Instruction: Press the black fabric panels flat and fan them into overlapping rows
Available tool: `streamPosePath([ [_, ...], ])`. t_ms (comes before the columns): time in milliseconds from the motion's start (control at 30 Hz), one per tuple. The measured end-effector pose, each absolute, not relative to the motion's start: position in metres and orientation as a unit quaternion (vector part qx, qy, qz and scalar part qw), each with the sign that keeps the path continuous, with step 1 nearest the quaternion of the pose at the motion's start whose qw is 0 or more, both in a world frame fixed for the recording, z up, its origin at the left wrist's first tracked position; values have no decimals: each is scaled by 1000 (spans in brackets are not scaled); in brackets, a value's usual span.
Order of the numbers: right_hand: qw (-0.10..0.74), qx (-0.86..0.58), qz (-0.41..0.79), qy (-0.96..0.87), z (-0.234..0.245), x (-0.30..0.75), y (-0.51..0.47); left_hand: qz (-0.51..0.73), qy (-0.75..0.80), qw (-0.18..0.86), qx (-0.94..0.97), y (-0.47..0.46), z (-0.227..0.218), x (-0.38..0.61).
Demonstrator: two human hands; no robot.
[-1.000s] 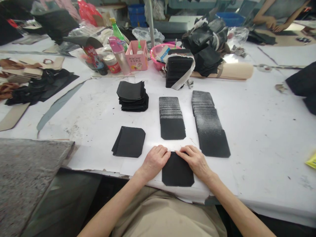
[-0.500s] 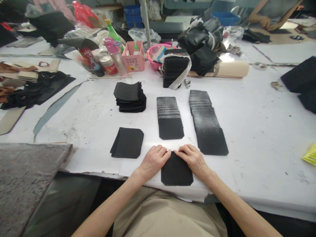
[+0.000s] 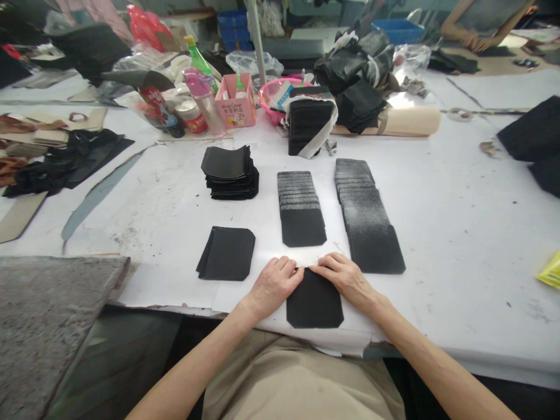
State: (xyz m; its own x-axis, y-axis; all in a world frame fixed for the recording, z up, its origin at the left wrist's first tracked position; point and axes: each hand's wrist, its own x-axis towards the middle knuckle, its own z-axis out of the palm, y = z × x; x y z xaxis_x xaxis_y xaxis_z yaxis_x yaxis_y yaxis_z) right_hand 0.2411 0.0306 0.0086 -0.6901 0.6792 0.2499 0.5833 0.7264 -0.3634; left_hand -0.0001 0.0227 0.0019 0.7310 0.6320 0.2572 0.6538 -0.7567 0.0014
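Observation:
A black cut piece (image 3: 314,302) with clipped lower corners lies flat at the near table edge. My left hand (image 3: 275,282) rests on its upper left corner and my right hand (image 3: 346,278) on its upper right corner, fingers curled and pressing its top edge, fingertips nearly meeting. Beyond lie two overlapping rows of grey-black pieces: a shorter row (image 3: 301,206) and a longer row (image 3: 366,213). To the left sit a small flat pile (image 3: 227,253) and a taller stack of black pieces (image 3: 230,171).
A grey felt slab (image 3: 44,315) covers the near left. At the back stand bottles, a pink box (image 3: 236,100), a pink basin (image 3: 280,96), a bundled black stack (image 3: 308,122) and a beige roll (image 3: 406,121). Another person's arms (image 3: 476,32) work far right.
Both hands stay on the black piece's top edge with barely any shift. The view has moved slightly.

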Motion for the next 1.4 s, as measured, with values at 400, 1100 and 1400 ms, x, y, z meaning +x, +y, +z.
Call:
streamPosePath([
  [400, 198, -332, 132, -913, 9, 246, 34, -125, -337, 4, -933, 24, 1, -2],
  [1100, 212, -328, 118, -913, 8, 252, 37, -167, -390, -73, -902, 22, 0, -9],
  [1400, 215, -330, 116, -912, 7, 252, 36, -168, -350, -51, -920, 22, 0, -11],
])
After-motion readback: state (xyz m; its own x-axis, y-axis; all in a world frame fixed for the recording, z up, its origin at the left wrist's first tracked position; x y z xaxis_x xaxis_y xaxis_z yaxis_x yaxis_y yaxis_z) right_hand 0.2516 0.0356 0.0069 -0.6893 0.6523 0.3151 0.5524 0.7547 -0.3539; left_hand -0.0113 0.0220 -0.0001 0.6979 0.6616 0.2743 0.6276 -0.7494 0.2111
